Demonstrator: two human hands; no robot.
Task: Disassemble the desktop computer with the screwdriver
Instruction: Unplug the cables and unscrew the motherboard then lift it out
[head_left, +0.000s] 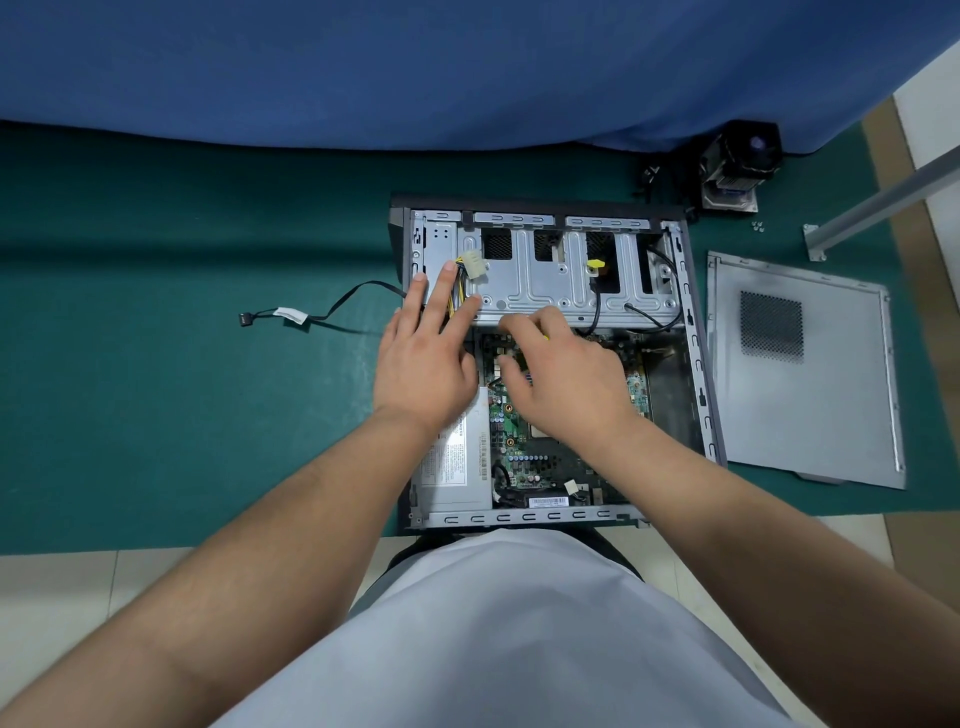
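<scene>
The open desktop case (696, 364) lies on a green mat, its silver drive cage (545, 280) at the far end. The motherboard (524, 447) and grey power supply (457, 467) sit nearer me. My left hand (426, 358) rests with straight, spread fingers on the cage's left near corner, over yellow and black wires that end in a white connector (475, 262). My right hand (561, 374) is curled at the cage's near edge above the motherboard. A speck of yellow, the screwdriver handle (544, 336), shows between its fingers; the rest of the tool is hidden.
The removed side panel (810, 374) lies to the right of the case. A CPU cooler (737, 161), a few loose screws (758, 225) and a metal bar (883, 202) lie at the back right. A black cable with a white tag (311, 317) trails left. A blue cloth hangs behind.
</scene>
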